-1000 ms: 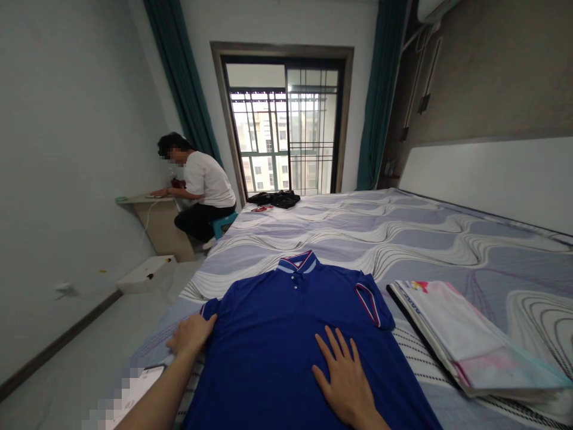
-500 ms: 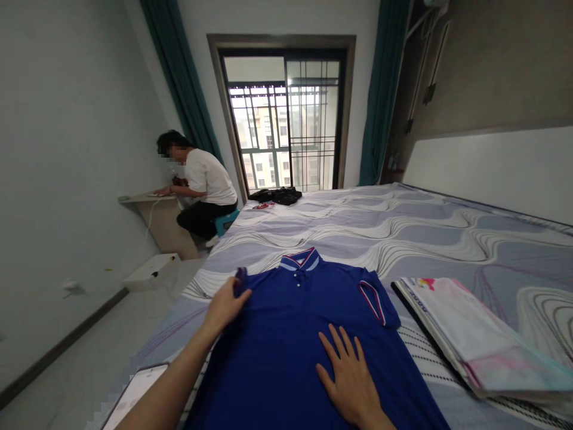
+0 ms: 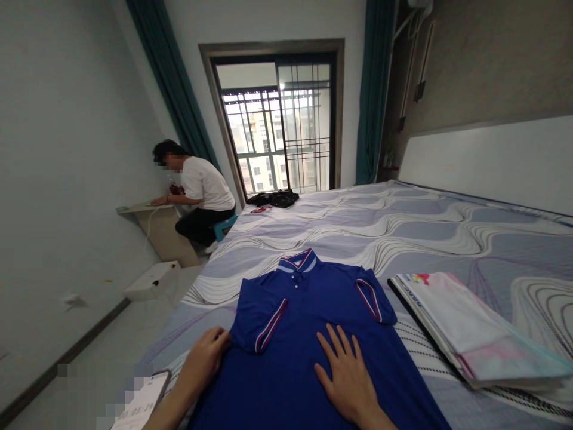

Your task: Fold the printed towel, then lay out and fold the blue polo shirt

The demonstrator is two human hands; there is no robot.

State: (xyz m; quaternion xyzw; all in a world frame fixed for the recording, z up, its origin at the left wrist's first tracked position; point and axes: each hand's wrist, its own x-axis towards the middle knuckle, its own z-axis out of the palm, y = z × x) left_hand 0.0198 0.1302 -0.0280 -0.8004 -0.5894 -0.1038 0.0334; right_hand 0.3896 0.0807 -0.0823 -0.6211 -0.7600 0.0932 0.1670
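A blue polo shirt lies front side up on the bed, its collar pointing away from me. Its left sleeve is folded inward over the chest, showing the striped cuff. At the shirt's left edge, just below that sleeve, my left hand has its fingers closed on the blue fabric. My right hand rests flat on the shirt's lower right front, fingers spread. The right sleeve is bent downward beside the body.
Folded white and pink cloths lie on the bed at the right. A phone is at the lower left edge. Black items lie at the far end. A person sits at a small desk.
My left hand has moved down along the shirt's left edge, and the left sleeve now lies folded inward. My right hand has stayed flat on the fabric. The view has shifted slightly.
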